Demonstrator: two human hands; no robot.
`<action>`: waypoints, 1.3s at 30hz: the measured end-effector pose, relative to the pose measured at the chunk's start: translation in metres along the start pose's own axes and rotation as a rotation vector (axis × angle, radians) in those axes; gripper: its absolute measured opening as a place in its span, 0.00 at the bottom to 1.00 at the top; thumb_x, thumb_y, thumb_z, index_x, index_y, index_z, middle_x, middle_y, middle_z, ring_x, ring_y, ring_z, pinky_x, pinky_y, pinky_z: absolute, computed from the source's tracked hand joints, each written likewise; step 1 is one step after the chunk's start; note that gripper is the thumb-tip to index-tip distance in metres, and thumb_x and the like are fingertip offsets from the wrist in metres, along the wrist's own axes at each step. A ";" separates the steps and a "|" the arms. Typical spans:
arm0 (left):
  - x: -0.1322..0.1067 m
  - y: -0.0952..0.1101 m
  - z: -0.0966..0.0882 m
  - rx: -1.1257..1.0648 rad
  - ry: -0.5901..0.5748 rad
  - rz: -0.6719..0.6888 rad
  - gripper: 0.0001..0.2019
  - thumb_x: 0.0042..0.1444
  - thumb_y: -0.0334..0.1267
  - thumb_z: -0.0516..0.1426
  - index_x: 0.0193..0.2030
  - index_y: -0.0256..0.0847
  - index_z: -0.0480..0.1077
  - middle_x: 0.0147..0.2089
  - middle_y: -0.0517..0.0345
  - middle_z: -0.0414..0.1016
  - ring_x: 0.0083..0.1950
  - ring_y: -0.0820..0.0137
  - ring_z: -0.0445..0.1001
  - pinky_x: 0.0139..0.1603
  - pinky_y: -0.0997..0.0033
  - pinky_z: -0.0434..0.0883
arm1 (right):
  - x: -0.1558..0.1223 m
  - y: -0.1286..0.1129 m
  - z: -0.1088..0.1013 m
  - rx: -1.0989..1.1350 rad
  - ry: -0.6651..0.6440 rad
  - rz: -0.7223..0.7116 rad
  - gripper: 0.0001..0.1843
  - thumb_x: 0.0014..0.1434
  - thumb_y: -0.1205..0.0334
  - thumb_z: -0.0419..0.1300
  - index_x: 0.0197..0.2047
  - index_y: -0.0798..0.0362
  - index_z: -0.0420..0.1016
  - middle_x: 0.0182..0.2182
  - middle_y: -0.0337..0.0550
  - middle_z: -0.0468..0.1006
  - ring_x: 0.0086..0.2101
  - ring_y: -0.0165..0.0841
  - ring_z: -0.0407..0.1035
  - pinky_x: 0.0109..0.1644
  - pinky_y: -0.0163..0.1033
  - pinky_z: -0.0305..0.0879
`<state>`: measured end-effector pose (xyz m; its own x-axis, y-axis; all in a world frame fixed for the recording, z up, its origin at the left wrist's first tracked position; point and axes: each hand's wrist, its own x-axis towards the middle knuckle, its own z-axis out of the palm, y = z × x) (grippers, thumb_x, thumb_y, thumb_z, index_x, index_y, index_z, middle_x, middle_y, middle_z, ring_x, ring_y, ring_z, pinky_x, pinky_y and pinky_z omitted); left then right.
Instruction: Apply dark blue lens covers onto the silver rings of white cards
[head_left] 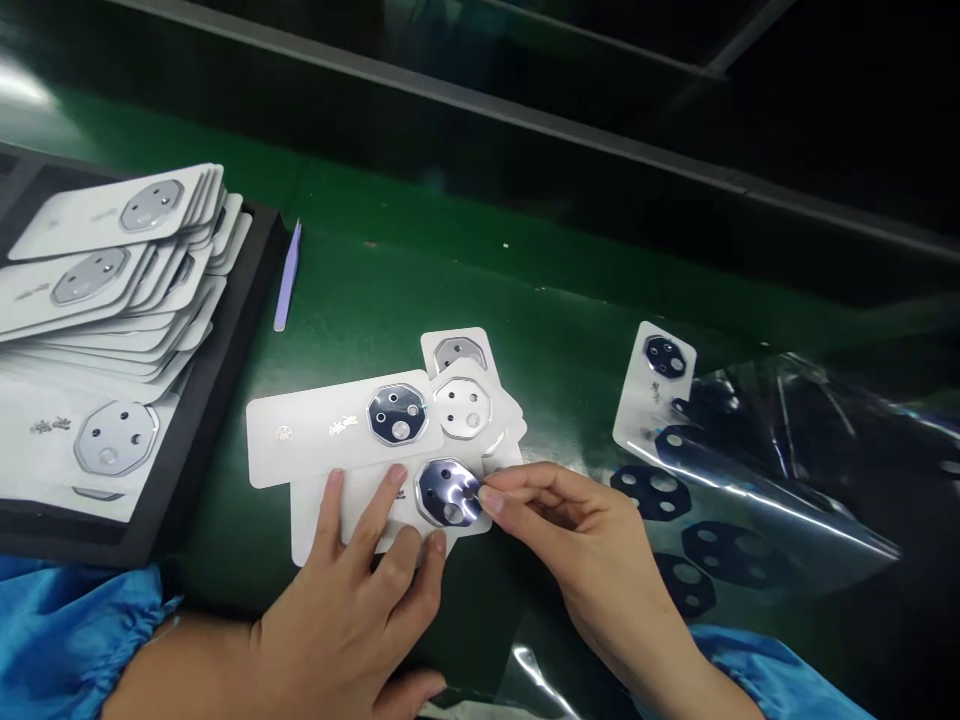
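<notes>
My left hand [345, 605] rests with fingers spread on a white phone-back-shaped card [319, 510], holding it down against the cards beneath. At that card's right end lies a shiny dark octagonal film [437, 488] with round holes, roughly within a silver octagonal ring. Thumb and forefinger of my right hand [600, 545] pinch the film's right edge. Just above, another white card [296, 415] bears a dark octagon [384, 408] and small silver characters. Behind it, several more cards [491, 372] overlap in a fanned pile, partly hidden.
On the left, a black tray [259, 270] holds stacked white cards [82, 210]. Purple tweezers [287, 280] lie beside it on the green table [390, 270]. To the right are a single card [637, 400] and a clear sheet [795, 450] with dark octagonal films [649, 492].
</notes>
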<state>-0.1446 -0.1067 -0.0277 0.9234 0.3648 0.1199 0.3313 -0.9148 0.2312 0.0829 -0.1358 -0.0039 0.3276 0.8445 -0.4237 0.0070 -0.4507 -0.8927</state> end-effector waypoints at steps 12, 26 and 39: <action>0.003 -0.001 0.001 0.004 0.021 0.010 0.33 0.63 0.59 0.51 0.64 0.32 0.67 0.56 0.43 0.64 0.73 0.30 0.40 0.67 0.23 0.29 | 0.000 -0.003 0.003 -0.030 0.010 -0.027 0.13 0.51 0.51 0.75 0.33 0.51 0.84 0.28 0.47 0.80 0.27 0.37 0.75 0.29 0.34 0.74; 0.001 -0.002 0.000 0.004 0.014 0.008 0.33 0.64 0.58 0.49 0.64 0.33 0.66 0.60 0.41 0.64 0.73 0.31 0.41 0.68 0.23 0.30 | 0.001 -0.004 0.003 -0.044 0.001 -0.064 0.11 0.53 0.53 0.74 0.34 0.52 0.84 0.28 0.46 0.80 0.27 0.36 0.75 0.30 0.33 0.75; 0.005 0.000 -0.004 0.036 0.002 -0.019 0.37 0.60 0.65 0.54 0.63 0.34 0.65 0.72 0.30 0.51 0.74 0.34 0.43 0.69 0.26 0.33 | -0.001 0.004 0.008 -0.214 0.093 -0.387 0.02 0.59 0.66 0.67 0.35 0.50 0.83 0.34 0.37 0.80 0.29 0.28 0.74 0.31 0.26 0.73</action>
<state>-0.1406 -0.1036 -0.0230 0.9166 0.3821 0.1176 0.3552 -0.9134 0.1988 0.0749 -0.1359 -0.0088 0.3454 0.9376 -0.0407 0.3377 -0.1646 -0.9267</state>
